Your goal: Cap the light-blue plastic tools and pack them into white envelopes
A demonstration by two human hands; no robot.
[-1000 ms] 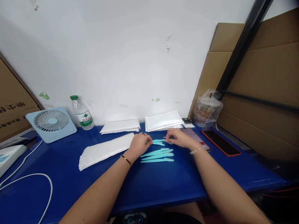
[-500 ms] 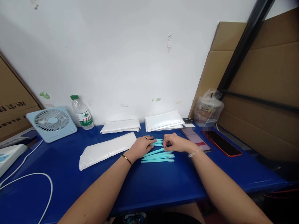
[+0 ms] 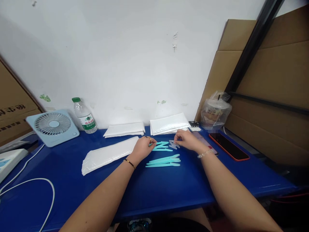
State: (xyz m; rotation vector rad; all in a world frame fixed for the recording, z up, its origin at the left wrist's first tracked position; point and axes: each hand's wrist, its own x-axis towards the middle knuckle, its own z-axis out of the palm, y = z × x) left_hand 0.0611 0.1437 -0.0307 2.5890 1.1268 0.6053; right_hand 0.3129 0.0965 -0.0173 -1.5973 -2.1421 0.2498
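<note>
My left hand (image 3: 142, 148) is closed, its thumb and fingertips pinching the left end of a slim turquoise eyebrow razor (image 3: 162, 142). Other turquoise razors lie crosswise beside it in a small loose group. To their right is a cluster of small clear plastic pieces (image 3: 173, 145), probably blade covers. My right hand (image 3: 184, 140) has its fingertips pinched at the right edge of this cluster; whether a piece is between them is hard to see. Closer to me, a fanned row of several turquoise razors (image 3: 164, 161) rests on the blue table (image 3: 154, 190).
White padded envelopes (image 3: 111, 154) lie left of my hands, with two more stacks (image 3: 124, 129) (image 3: 169, 124) against the wall. A fan (image 3: 54, 125) and water bottle (image 3: 84, 116) stand left. Two phones (image 3: 228, 146) and a bagged cup (image 3: 214, 112) are at right.
My left hand has gone from resting over the upper razors to pinching one's end. My right hand has moved away to the right, and the clear pieces now show beside it.
</note>
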